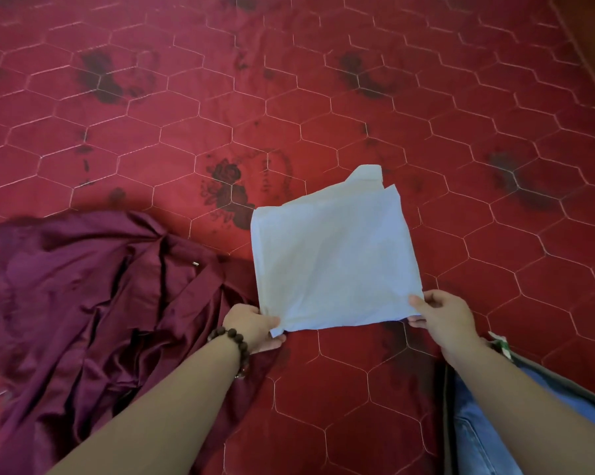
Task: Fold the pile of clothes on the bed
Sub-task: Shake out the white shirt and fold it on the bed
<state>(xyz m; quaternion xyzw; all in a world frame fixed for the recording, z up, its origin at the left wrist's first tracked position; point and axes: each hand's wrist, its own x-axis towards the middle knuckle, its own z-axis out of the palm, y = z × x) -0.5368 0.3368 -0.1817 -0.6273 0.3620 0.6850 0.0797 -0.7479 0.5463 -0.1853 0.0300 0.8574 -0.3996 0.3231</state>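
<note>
Down low on the right lie jeans (477, 437). The left hand (254, 325) and right hand (441, 311) each pinch a near corner of the white cloth (333, 255), folded square on the bed (323, 97). It looks light and floppy, so corners are best. A purple shirt (83, 303) lies crumpled left. Beyond is lots of open bed.

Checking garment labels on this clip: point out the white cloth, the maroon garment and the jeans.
white cloth (333, 255): head view, middle of its folded face.
maroon garment (83, 289): head view, crumpled middle, left of the cloth.
jeans (477, 430): head view, blue denim under the right forearm.
</note>
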